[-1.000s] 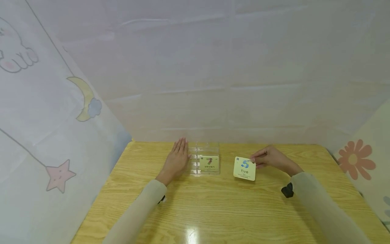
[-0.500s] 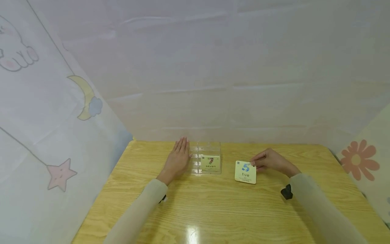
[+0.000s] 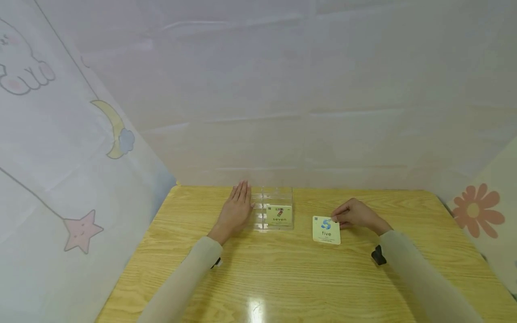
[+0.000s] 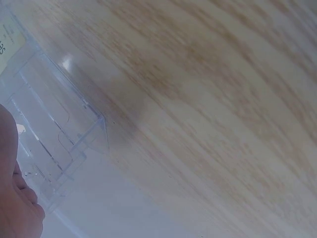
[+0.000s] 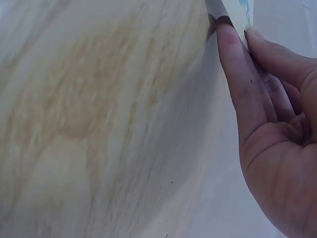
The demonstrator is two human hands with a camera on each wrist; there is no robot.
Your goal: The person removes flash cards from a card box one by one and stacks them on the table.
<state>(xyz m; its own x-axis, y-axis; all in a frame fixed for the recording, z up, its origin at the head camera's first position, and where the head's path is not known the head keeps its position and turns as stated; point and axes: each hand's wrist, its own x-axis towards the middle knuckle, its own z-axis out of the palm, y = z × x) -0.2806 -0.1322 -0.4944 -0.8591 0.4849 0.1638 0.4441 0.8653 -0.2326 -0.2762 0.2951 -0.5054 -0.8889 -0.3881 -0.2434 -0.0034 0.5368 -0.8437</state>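
Observation:
My right hand (image 3: 359, 216) pinches the top right corner of a pale yellow flash card (image 3: 326, 233) printed with a blue 5 and the word "five". In the right wrist view, thumb and forefinger meet on that card's edge. My left hand (image 3: 234, 210) lies with straight fingers along the left side of a clear plastic rack (image 3: 276, 196) that has stepped slots. A second card (image 3: 278, 216), reading "seven", sits in the rack's right half. The left wrist view shows the rack's corner (image 4: 101, 119) and only part of the hand.
The wooden table (image 3: 282, 278) has its far edge against a pale fabric backdrop (image 3: 250, 112). Side curtains with a star (image 3: 82, 231) and a flower (image 3: 478, 211) flank it. Black wrist devices (image 3: 378, 255) hang under the sleeves.
My right hand has brought the "five" card slightly down toward the front of the table. The left hand stays beside the rack, and the "seven" card has not moved in it.

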